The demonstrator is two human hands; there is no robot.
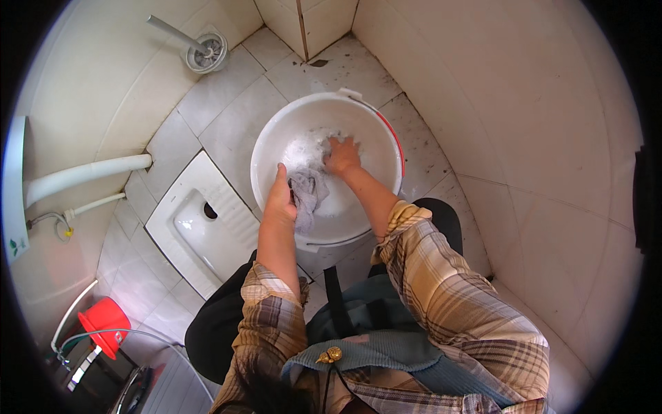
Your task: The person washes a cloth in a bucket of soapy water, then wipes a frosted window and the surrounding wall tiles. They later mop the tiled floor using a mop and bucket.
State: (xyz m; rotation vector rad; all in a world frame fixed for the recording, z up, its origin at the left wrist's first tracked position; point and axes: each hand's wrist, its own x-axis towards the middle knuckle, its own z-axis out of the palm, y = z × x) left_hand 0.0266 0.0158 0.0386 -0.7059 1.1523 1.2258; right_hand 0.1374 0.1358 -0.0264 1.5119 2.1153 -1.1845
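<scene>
While my left hand (281, 196) is curled around one end of the grey cloth (308, 195), thumb and fingers closed on the bunched fabric, my right hand (340, 156) lies flat on the far end of it, fingers together and pressed down into the suds (303, 148), so I cannot tell whether that hand actually grips anything. Both hands are inside the white basin (276, 138), which sits a little above the middle of the frame on the tiled floor (227, 103). Judging from how things lie, I am in the thick of the washing: the cloth is wet through and lathered, with foam spread over the basin floor towards the upper left, but nothing looks rinsed or wrung, and no clean piece lies anywhere outside the basin. So the scrubbing looks underway, with rinsing and squeezing out left to do. The cloth itself is a small, soft, crumpled thing, pale grey, twisted into folds between my hands and sagging where it is soaked. Beyond the basin, a white squat pan (200, 228) is set into the floor at the left of centre, a floor drain (206, 52) sits at the upper left, and a red bucket (105, 321) stands at the lower left.
</scene>
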